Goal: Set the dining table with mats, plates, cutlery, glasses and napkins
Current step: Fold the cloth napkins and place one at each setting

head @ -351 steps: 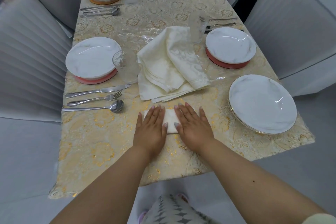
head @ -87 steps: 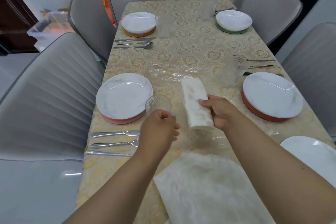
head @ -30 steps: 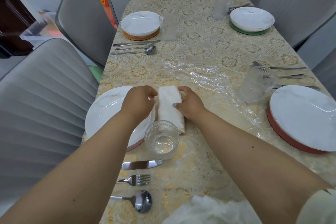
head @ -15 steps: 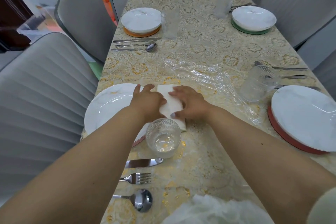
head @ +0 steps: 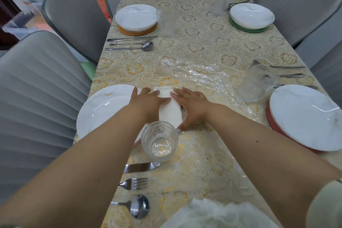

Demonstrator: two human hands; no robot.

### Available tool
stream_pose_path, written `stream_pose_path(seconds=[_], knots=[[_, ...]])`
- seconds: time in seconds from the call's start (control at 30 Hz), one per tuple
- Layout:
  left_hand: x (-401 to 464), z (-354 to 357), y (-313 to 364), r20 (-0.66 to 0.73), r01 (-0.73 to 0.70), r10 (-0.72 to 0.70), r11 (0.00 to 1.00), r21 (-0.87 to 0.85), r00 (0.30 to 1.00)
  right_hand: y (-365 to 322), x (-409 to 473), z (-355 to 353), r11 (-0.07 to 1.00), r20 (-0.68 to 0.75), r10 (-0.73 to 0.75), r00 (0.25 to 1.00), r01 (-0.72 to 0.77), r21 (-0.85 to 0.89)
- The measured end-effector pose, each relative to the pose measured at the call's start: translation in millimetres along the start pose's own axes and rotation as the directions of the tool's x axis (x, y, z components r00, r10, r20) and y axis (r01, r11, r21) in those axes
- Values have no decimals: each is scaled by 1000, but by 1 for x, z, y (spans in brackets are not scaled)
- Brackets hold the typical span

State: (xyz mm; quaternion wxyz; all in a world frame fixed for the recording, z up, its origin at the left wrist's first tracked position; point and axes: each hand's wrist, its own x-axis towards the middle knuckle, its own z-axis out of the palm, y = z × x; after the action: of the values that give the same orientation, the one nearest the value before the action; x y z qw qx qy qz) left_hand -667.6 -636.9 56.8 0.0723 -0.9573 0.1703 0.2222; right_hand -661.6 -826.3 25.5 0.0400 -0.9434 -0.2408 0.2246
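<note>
Grey padded chairs (head: 37, 98) ring a desk (head: 203, 46) under a gold floral cloth. Near its middle a folded white napkin (head: 169, 109) lies flat, just at 3 o'clock of the near-left plate (head: 103, 109). Both hands press it with straight, released fingers: the left hand (head: 148, 102) on its 9 o'clock edge, the right hand (head: 190, 105) on its 3 o'clock edge, thumb reaching the near corner. At 6 o'clock of the napkin stands a clear glass (head: 159, 140). Four plates and four glasses show. Beside the near-left plate lie one knife (head: 141, 167), one fork (head: 134, 184) and one spoon (head: 137, 206).
</note>
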Motion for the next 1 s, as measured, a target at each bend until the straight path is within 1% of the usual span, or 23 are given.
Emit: stream_pose_path(seconds=[0.07, 0.17, 0.37, 0.47, 0.57, 0.67, 0.73, 0.8, 0.83, 0.87, 0.93, 1.0], knots=[[-2, -2, 0, -15, 5, -6, 1000, -19, 1000, -1, 0, -2, 1000, 12, 5, 1000, -5, 6], [-9, -6, 0, -69, 8, -14, 996, -91, 998, -5, -3, -7, 999, 15, 10, 1000, -11, 46], [-22, -13, -5, -183, 27, -75, 967, -254, 980, -8, -12, -13, 994, -33, 36, 999, -33, 102], [-31, -18, -5, -260, 22, -114, 942, -334, 959, -10, -21, -19, 990, -73, 50, 996, -40, 136], [-45, -28, -5, -378, -13, -170, 901, -434, 910, -14, -33, -25, 979, -148, 71, 986, -40, 200], [-70, -47, 5, -498, -105, -211, 839, -534, 841, -21, -51, -29, 958, -250, 123, 960, -49, 282], [-92, -58, 22, -563, -175, -227, 803, -570, 794, -28, -68, -29, 921, -330, 174, 928, -35, 387], [-118, -64, 44, -603, -249, -203, 775, -581, 772, -38, -89, -32, 873, -399, 218, 890, 5, 487], [-131, -64, 55, -605, -278, -180, 763, -583, 775, -42, -102, -33, 854, -387, 230, 893, 5, 519], [-142, -61, 67, -596, -295, -158, 752, -590, 788, -46, -116, -34, 837, -340, 231, 912, -8, 547], [-163, -45, 87, -532, -288, -121, 730, -620, 838, -51, -148, -32, 811, -175, 199, 964, -61, 582], [-177, -17, 104, -409, -234, -60, 740, -630, 910, -55, -182, -22, 834, 6, 169, 986, -147, 532]])
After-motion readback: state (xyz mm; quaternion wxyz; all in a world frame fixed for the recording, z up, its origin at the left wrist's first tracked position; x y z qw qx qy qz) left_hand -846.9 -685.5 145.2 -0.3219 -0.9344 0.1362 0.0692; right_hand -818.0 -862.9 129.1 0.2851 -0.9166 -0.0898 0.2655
